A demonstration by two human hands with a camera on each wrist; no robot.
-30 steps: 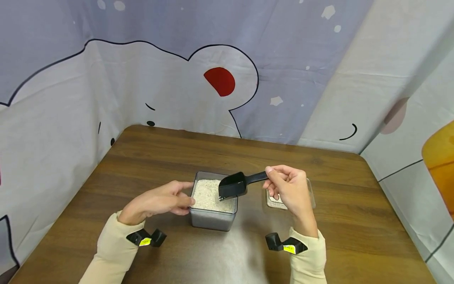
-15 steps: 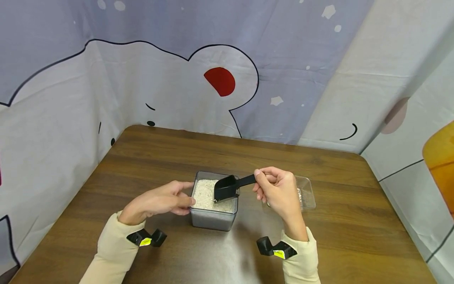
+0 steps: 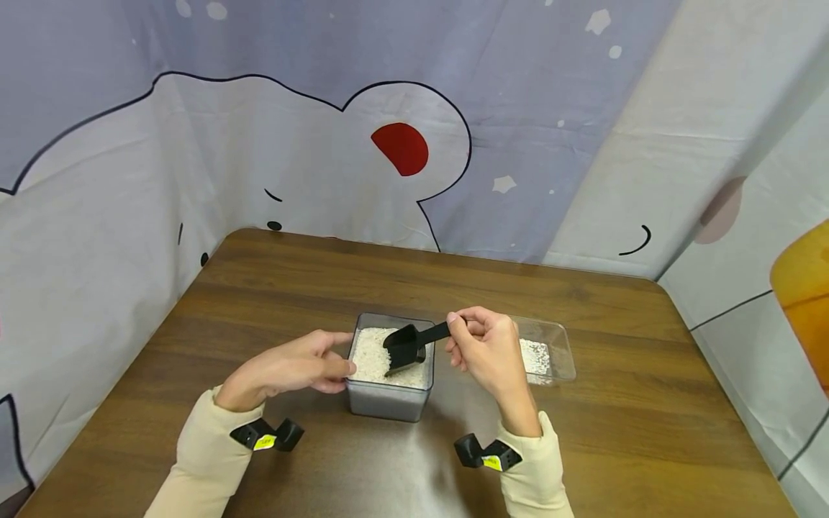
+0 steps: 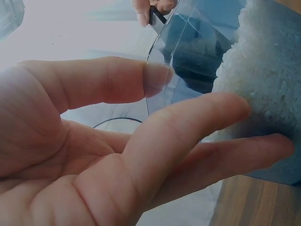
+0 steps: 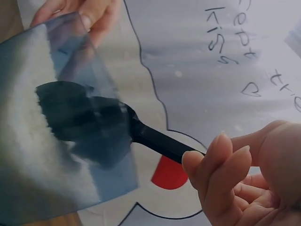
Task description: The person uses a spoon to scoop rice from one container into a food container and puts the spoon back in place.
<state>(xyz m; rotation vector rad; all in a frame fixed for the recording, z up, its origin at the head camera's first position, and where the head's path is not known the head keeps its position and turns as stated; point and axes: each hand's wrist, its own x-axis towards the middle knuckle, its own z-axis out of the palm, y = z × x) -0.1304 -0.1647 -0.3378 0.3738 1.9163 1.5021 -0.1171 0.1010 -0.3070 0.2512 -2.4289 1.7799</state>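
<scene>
A grey see-through container [image 3: 388, 406] stands on the table, filled with white rice [image 3: 372, 356]. At its left wall is my left hand [image 3: 304, 363], with the thumb tip over the rim and other fingers along the outside. My right hand [image 3: 488, 349] pinches the handle of a black scoop [image 3: 404, 345] between thumb and fingers. The scoop tilts down to the left, its front edge in the rice. Through the clear wall in the right wrist view, the scoop's bowl shows against the rice [image 5: 23, 122].
To the right, partly behind my right hand, sits a shallow clear box [image 3: 557, 345] with a little rice in it. The brown wooden table [image 3: 291, 273] ends at the back against a printed cloth [image 3: 291, 144].
My right hand has moved left and slightly down with the scoop, whose front edge now digs into the rice. The clear box shows more. My left hand has stayed put.
</scene>
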